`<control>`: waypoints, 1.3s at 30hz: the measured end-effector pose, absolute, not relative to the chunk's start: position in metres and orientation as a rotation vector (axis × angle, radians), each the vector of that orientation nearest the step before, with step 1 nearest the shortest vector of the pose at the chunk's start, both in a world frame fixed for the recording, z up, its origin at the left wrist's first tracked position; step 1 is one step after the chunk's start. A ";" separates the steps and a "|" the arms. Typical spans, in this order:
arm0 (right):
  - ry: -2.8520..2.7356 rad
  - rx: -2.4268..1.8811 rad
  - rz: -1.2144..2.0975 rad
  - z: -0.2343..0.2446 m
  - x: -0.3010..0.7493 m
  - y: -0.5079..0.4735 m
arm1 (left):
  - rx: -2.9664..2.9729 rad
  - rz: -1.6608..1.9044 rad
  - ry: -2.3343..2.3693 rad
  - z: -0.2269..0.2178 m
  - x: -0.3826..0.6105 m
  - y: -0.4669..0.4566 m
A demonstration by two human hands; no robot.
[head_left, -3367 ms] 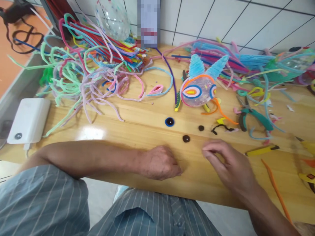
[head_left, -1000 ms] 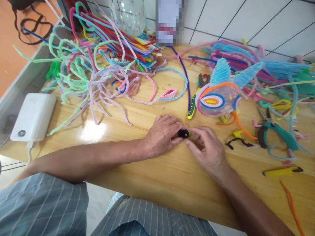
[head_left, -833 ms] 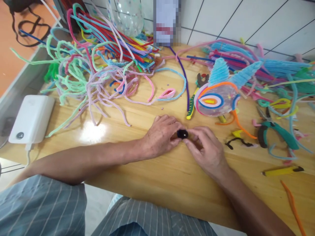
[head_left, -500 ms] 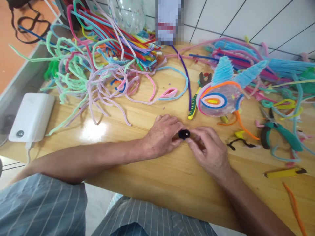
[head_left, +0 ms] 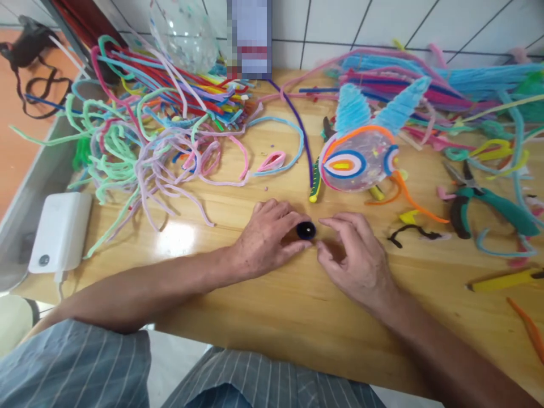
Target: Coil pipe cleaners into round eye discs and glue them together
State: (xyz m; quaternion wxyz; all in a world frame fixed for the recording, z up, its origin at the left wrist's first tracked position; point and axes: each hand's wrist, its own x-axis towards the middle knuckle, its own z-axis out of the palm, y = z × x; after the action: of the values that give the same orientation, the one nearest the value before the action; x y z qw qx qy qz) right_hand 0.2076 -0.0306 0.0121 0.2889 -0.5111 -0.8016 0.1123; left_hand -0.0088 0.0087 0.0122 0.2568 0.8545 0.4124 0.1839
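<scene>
Between the thumb and fingers of my left hand (head_left: 272,238) is a small dark coil (head_left: 306,230), black to deep blue, with a pale spot at its centre. My right hand (head_left: 355,255) is just to the right of the coil, thumb and forefinger apart, with a gap between its fingertips and the coil. Beyond the hands sits a clear rounded craft piece (head_left: 361,164) with blue fuzzy ears, an orange strip and an eye shape of blue, white and yellow rings. A purple pipe cleaner (head_left: 300,122) lies beside green-and-yellow handled pliers (head_left: 315,181).
Tangled green and lilac pipe cleaners (head_left: 127,147) spread over the left of the table (head_left: 238,309). A white power bank (head_left: 59,232) with a cable is at the left. Teal-handled pliers (head_left: 493,204) and a yellow cutter (head_left: 504,280) lie at the right.
My right fingers have come away from the dark coil and spread apart, while my left hand keeps it. The camera view has shifted, so the table things appear displaced, mostly leftward.
</scene>
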 end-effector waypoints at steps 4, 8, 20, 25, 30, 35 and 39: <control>-2.118 -1.383 0.324 0.012 0.207 -0.032 | 2.334 0.512 1.139 0.014 -0.008 0.009; -2.124 -1.368 0.376 0.011 0.207 -0.031 | 2.352 0.510 1.160 0.014 -0.008 0.008; -2.140 -1.323 0.352 0.009 0.206 -0.031 | 2.364 0.613 1.114 0.011 -0.008 0.009; -2.123 -1.253 0.303 0.023 0.212 -0.032 | 2.467 0.695 0.997 0.013 -0.010 0.004; -1.918 -1.515 0.066 0.067 0.248 -0.026 | 2.658 0.646 0.682 0.010 -0.005 -0.009; -1.943 -1.801 0.055 0.074 0.300 -0.025 | 2.667 0.668 0.632 0.004 -0.002 -0.012; -2.187 -1.650 0.108 0.046 0.327 -0.039 | 2.630 0.687 0.686 0.003 -0.003 -0.009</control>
State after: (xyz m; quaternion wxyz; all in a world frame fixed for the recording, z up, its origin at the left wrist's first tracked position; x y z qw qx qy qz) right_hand 0.3267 -0.0389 0.0462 0.1986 -0.5900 -0.7816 0.0385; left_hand -0.0029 -0.0089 0.0031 0.1684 0.9247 0.2413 0.2415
